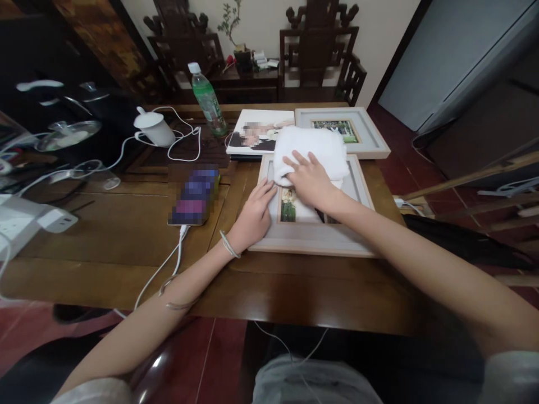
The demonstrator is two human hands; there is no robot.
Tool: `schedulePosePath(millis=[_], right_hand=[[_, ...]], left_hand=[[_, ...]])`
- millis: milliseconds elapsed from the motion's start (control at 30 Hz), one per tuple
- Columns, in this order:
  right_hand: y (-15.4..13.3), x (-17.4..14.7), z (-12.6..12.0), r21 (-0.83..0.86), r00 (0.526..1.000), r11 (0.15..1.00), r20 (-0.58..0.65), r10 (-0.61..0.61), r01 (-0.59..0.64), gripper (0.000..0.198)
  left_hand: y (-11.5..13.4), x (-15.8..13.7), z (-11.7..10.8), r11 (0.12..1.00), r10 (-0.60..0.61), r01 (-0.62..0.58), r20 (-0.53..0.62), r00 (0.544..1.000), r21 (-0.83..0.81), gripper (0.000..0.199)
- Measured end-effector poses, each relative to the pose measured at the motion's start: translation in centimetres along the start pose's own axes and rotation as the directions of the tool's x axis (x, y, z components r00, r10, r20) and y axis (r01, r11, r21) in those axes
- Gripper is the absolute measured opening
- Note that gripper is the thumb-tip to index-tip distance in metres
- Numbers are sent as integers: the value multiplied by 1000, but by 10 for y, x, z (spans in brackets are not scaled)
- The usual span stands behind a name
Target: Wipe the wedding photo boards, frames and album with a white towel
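A light wooden picture frame with photos in it lies flat near the table's front edge. My left hand rests on its left side, fingers stretched along the border. On the upper part of the frame sits a folded white towel. My right hand lies on the towel with its fingers spread, pressing its near side. The towel and my right forearm cover parts of the photos. Behind lie a second frame and a white photo panel, both partly behind the towel.
Left of the frame lies a phone on a white charging cable. Farther back stand a green-labelled bottle and a lidded white cup. A power strip and a clear glass are at the left.
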State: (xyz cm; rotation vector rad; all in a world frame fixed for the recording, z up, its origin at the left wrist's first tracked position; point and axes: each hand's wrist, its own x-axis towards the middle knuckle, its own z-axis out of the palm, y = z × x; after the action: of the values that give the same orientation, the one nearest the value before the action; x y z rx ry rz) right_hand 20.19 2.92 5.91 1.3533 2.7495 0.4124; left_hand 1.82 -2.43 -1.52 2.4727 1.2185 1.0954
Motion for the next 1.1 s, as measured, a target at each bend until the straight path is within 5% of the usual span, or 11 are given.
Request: schedulePosePath(millis=[333,533,767,900,1000,1100], right_hand=[[82,-60,-10,-151,955,954,106,277,-260,46],[67,-110,-21,-79,987,996,152,46,-34,44],[32,-172,-52,399,973,908,126,-193,128,50],[32,-144,-50,346,988,938,140,-61,9,56],[43,-101,-33,166,994,980,3,109,-108,55],[51,-68,-8,84,985,986,-84,153,-146,52]], left_hand=[[-6,-2,2,999,17,-17,3,1000,-29,59],[-4,-2,3,1000,0,0,-5,1000,-20,58],[-5,-2,2,1000,5,-5,7,1000,-2,56],[-5,-2,0,1000,14,-14,20,1000,-4,58],[-6,-2,0,1000,15,-15,29,999,-3,57],[-6,-2,1,1000,8,-8,31,999,-2,56]])
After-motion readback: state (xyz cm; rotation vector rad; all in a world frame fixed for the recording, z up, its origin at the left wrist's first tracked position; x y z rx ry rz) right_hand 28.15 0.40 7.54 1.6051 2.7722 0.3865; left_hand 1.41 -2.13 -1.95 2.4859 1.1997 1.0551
